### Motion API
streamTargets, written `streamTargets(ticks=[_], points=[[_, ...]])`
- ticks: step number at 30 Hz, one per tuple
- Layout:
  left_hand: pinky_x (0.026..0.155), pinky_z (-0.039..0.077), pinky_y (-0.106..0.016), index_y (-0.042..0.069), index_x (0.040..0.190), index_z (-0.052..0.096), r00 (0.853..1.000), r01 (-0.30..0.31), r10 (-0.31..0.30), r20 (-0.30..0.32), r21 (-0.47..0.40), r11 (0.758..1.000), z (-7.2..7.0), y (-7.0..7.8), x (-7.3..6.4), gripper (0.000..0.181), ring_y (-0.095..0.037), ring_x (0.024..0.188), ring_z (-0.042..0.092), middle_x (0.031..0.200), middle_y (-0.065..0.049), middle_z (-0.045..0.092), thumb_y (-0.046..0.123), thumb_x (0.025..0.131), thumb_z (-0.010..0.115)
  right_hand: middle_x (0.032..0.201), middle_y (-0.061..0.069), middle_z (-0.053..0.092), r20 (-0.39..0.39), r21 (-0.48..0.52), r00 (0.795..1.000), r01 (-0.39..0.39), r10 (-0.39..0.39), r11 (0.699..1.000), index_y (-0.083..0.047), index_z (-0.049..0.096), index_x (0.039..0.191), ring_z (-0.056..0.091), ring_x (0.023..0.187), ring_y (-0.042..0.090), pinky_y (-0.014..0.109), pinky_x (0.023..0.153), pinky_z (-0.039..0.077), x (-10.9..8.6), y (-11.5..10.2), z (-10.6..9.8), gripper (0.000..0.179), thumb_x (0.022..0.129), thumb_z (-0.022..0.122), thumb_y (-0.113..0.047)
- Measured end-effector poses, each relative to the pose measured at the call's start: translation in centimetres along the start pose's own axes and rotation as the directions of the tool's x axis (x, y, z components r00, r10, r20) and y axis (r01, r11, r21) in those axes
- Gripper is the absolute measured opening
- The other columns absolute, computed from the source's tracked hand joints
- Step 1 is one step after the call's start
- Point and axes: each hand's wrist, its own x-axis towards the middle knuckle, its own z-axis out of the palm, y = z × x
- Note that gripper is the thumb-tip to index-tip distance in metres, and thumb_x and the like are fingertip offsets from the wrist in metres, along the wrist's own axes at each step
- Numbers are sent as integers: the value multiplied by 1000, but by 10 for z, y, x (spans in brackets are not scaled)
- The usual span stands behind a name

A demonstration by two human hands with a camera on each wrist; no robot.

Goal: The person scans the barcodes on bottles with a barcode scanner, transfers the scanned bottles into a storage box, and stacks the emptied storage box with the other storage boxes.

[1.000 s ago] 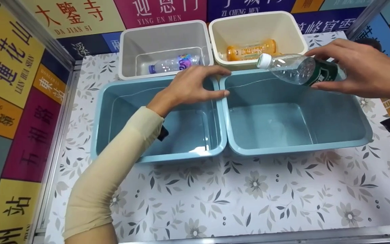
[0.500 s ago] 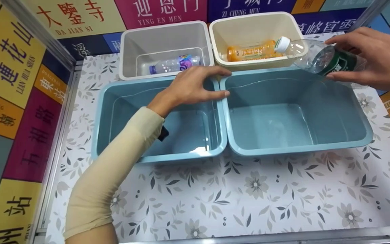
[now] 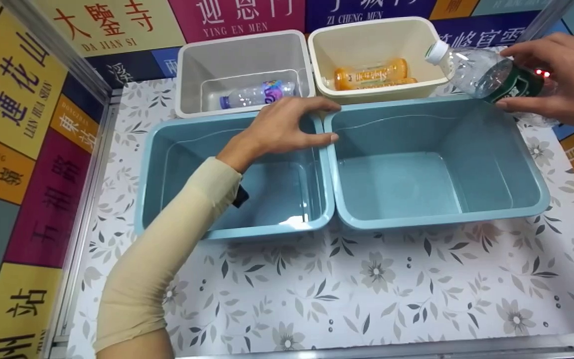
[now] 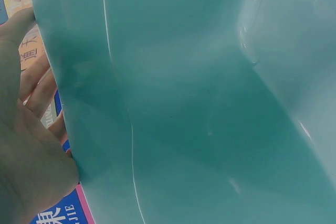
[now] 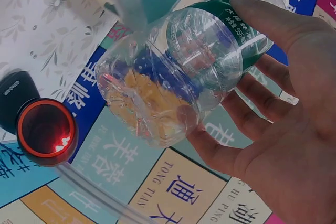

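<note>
My right hand [image 3: 561, 77] grips a clear plastic bottle [image 3: 481, 75] with a green label and white cap. It holds the bottle tilted, cap up and to the left, above the back right corner of the right blue bin [image 3: 401, 192]. In the right wrist view, the fingers and thumb wrap the bottle's [image 5: 205, 35] label. My left hand [image 3: 279, 124] rests over the rims where the left blue bin [image 3: 257, 230] meets the right one, its thumb and fingers reaching to the right. In the left wrist view, that hand [image 4: 31, 145] lies beside a bin's wall [image 4: 173, 103].
Behind stand a grey bin [image 3: 242, 50] with a purple-labelled bottle [image 3: 259, 93] and a cream bin [image 3: 376, 30] with orange bottles [image 3: 371, 75]. A black device with a red glowing ring [image 5: 46, 129] is near the right hand. Floral cloth [image 3: 376, 299] covers the table.
My right hand has moved right and slightly back with the bottle, from over the right blue bin's middle to its back right corner. The left hand has stayed in place.
</note>
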Motion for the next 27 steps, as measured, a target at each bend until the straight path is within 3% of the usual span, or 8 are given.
streamTargets(ticks=[7, 15, 19, 27], points=[[104, 44, -29, 41, 141, 54, 1000, -2, 2, -4, 3, 1000, 1, 0, 0, 65, -1, 121, 55, 136, 18, 61, 72, 85, 62, 126, 27, 49, 2, -11, 1000, -28, 28, 1000, -5, 40, 150, 48, 107, 43, -2, 85, 23, -4, 8, 5, 71, 92, 74, -27], [104, 44, -28, 40, 141, 54, 1000, 0, 0, -2, -1, 1000, 0, 1, 0, 65, -1, 121, 55, 136, 18, 61, 72, 84, 62, 124, 29, 44, 0, -23, 995, -99, 99, 995, -3, 36, 152, 40, 107, 41, 33, 91, 31, -6, 21, 10, 72, 94, 71, -30], [104, 44, -28, 41, 141, 54, 1000, 3, -3, -1, -2, 1000, 0, 1, 0, 66, -1, 121, 55, 136, 18, 61, 72, 84, 62, 122, 31, 42, 6, -15, 992, -128, 128, 992, 1, 35, 152, 36, 110, 43, 48, 95, 29, -7, 30, 12, 73, 95, 70, -30], [105, 43, -29, 42, 142, 53, 1000, 9, -9, 4, -4, 1000, 0, 1, 0, 65, -1, 122, 54, 137, 19, 59, 72, 84, 61, 130, 32, 38, -15, 50, 976, -216, 217, 975, 2, 33, 152, 33, 118, 45, 50, 104, 29, -10, 46, 22, 71, 94, 70, -15]])
